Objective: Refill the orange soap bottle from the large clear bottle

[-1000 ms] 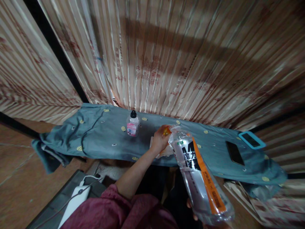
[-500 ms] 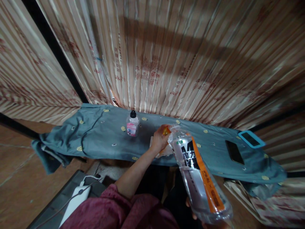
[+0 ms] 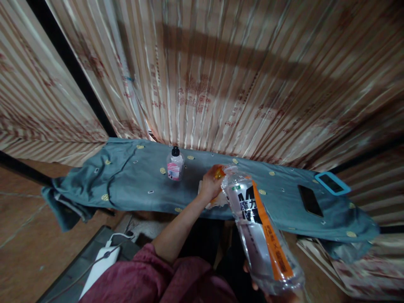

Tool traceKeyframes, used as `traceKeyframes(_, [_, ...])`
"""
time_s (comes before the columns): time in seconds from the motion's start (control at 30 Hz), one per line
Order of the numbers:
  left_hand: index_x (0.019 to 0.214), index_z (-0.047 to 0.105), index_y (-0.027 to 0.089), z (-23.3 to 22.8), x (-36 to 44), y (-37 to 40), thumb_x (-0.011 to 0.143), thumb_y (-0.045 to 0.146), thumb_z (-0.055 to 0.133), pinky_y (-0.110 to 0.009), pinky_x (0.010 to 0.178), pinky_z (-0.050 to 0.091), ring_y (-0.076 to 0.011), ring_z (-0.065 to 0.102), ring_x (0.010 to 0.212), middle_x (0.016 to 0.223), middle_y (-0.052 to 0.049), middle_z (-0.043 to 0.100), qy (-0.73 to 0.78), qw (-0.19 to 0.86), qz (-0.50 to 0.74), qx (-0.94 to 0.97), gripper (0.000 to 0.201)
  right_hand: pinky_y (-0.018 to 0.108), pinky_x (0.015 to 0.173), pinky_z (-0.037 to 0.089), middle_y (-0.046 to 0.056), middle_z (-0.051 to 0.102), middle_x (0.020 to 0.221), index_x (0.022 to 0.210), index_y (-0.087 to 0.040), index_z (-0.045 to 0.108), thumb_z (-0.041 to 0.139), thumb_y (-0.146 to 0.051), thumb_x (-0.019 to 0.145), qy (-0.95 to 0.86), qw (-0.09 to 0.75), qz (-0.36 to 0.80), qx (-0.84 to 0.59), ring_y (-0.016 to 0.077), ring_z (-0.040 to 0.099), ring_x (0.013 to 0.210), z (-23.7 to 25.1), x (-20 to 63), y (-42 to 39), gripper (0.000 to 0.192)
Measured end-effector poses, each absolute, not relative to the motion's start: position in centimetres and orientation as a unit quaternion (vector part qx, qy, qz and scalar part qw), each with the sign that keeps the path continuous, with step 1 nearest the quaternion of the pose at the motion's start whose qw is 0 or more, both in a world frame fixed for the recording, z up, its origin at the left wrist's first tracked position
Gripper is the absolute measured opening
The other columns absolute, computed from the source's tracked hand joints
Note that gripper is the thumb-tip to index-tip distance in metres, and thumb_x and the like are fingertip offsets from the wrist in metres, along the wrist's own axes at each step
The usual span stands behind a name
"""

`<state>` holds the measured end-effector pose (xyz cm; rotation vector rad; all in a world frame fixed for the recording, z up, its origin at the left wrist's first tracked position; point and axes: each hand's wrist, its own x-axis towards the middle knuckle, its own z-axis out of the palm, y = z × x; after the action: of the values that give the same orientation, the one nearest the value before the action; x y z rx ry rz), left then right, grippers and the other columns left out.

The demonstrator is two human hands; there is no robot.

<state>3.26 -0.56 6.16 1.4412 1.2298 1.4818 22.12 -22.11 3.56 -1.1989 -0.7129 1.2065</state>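
Observation:
A large clear plastic bottle (image 3: 252, 219) with a silver and orange label slants in front of me, its neck pointing up and left. My right hand (image 3: 277, 296) grips it near the base, mostly hidden behind the bottle. My left hand (image 3: 212, 186) is closed around a small translucent orange object (image 3: 219, 172), right at the bottle's mouth; fingers cover most of it, so its kind is unclear. Beneath that hand a pale, ragged-edged sheet (image 3: 217, 201) lies on the covered table. A small clear bottle (image 3: 175, 165) with a black cap and pink label stands left of it.
The narrow table wears a grey-green cloth (image 3: 135, 181) with pineapple prints. At its right lie a dark phone (image 3: 310, 200) and a blue-framed device (image 3: 333, 183). Lower left, a white power strip (image 3: 100, 269) with a cable rests on a dark surface. A striped curtain (image 3: 202, 84) hangs behind.
The large bottle has shifted very slightly left in the picture, its base most of all. Both hands keep their hold, and the table items stay in place.

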Motion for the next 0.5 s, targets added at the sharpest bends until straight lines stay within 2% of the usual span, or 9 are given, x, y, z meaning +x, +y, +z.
traceKeyframes(0.17, [0.103, 0.068, 0.017, 6.03, 3.2, -0.48, 0.083, 0.031, 0.069, -0.03, 0.083, 0.054, -0.022, 0.071, 0.094, 0.103, -0.007, 0.077, 0.477, 0.359, 0.573, 0.562, 0.024, 0.032, 0.038, 0.044, 0.011, 0.072, 0.085, 0.106, -0.03, 0.07, 0.059, -0.077, 0.071, -0.311, 0.602, 0.526, -0.514, 0.0293, 0.065, 0.059, 3.62, 22.01, -22.02, 0.059])
traceKeyframes(0.3, [0.104, 0.068, 0.017, 5.98, 3.18, -0.47, 0.084, 0.032, 0.069, -0.03, 0.083, 0.053, -0.0221, 0.071, 0.094, 0.102, -0.006, 0.076, 0.476, 0.361, 0.574, 0.56, 0.025, 0.032, 0.04, 0.045, 0.011, 0.071, 0.078, 0.1, -0.028, 0.072, 0.066, -0.076, 0.066, -0.323, 0.601, 0.521, -0.513, 0.0277, 0.064, 0.056, 3.53, 22.04, -22.05, 0.059])
traceKeyframes(0.4, [0.104, 0.069, 0.016, 5.94, 3.22, -0.49, 0.084, 0.033, 0.068, -0.03, 0.082, 0.053, -0.023, 0.071, 0.094, 0.102, -0.008, 0.076, 0.474, 0.361, 0.575, 0.56, 0.026, 0.032, 0.038, 0.043, 0.01, 0.072, 0.081, 0.106, -0.029, 0.07, 0.06, -0.078, 0.07, -0.331, 0.599, 0.523, -0.508, 0.0266, 0.062, 0.053, 3.56, 21.9, -22.15, 0.061])
traceKeyframes(0.5, [0.104, 0.069, 0.017, 5.88, 3.24, -0.5, 0.084, 0.033, 0.068, -0.031, 0.082, 0.052, -0.0231, 0.07, 0.093, 0.103, -0.008, 0.076, 0.48, 0.362, 0.572, 0.558, 0.026, 0.032, 0.043, 0.045, 0.01, 0.072, 0.087, 0.112, -0.027, 0.067, 0.061, -0.079, 0.07, -0.352, 0.603, 0.513, -0.499, 0.0229, 0.061, 0.054, 3.67, 21.63, -22.44, 0.067])
